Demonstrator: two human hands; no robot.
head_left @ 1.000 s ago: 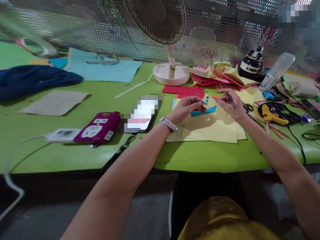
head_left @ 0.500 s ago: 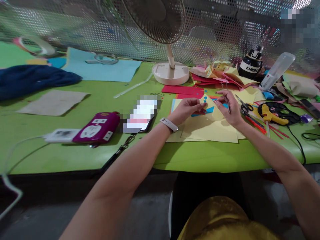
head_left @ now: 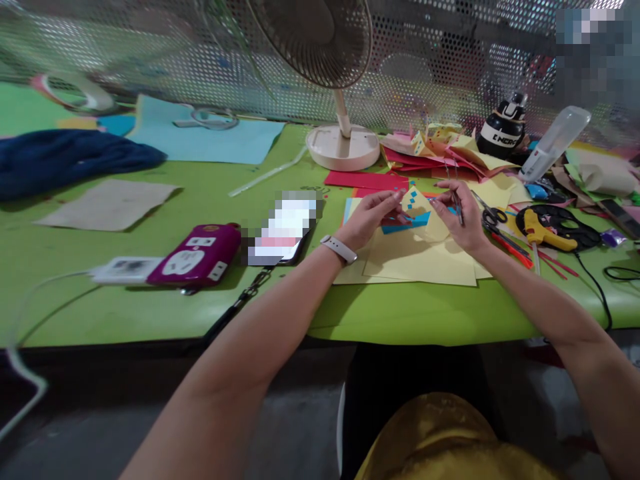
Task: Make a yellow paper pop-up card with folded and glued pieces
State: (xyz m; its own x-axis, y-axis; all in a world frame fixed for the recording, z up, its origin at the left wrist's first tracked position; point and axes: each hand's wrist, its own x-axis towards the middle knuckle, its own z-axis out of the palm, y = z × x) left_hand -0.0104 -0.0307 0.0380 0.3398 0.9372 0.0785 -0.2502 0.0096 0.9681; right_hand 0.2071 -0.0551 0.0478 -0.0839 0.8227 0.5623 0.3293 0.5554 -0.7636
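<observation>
A small yellow paper piece (head_left: 421, 202) with a row of blue squares is held up between my hands. My left hand (head_left: 376, 217) is closed, thumb and fingers at the paper's left edge. My right hand (head_left: 461, 219) pinches its right edge and also holds slim metal tweezers (head_left: 456, 193), prongs pointing up and away. Beneath lie a strip of blue paper (head_left: 406, 223) and sheets of yellow paper (head_left: 420, 261). My right fingers partly hide the tweezers.
Black scissors (head_left: 493, 215) and a yellow glue gun (head_left: 545, 230) lie right of my right hand. A phone (head_left: 287, 227) and a purple power strip (head_left: 200, 253) are at left. Behind stand a fan (head_left: 343, 147), paper scraps (head_left: 450, 157) and a black bottle (head_left: 501, 127).
My left thumb and fingers have shifted up and left along the yellow paper piece, so more of its blue squares show. My right hand stays nearly in place with the tweezers.
</observation>
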